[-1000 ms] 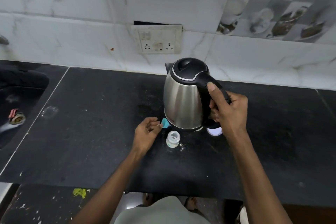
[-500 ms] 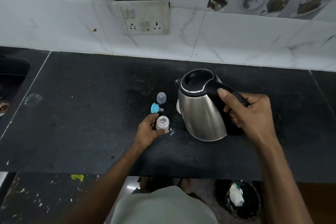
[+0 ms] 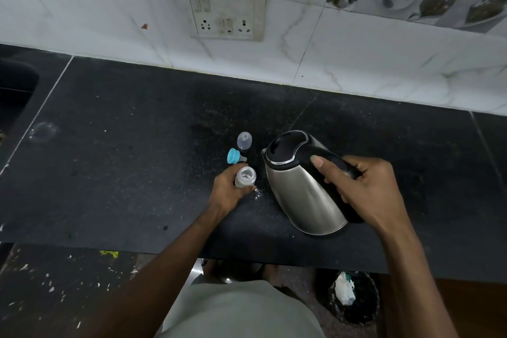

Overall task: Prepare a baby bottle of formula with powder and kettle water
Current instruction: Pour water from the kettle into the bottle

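A small open baby bottle [image 3: 245, 177] with white powder inside stands on the black counter [image 3: 123, 173]. My left hand [image 3: 227, 191] grips it from the left. My right hand [image 3: 362, 189] holds the black handle of a steel kettle [image 3: 304, 186], lifted and tilted with its spout toward the bottle, lid closed. Behind the bottle lie a blue teat ring [image 3: 234, 156] and a clear cap [image 3: 244, 140]. Spilled white powder [image 3: 258, 195] speckles the counter beside the bottle.
A white wall socket panel [image 3: 226, 14] sits on the tiled wall behind. A sink [image 3: 13, 96] lies at the far left. Below the counter edge, a dark bin [image 3: 348, 296] with rubbish stands on the floor at right.
The kettle has been lifted off its place, carried to the right of the bottle and tilted toward it. My left hand went from near the blue ring to gripping the bottle.
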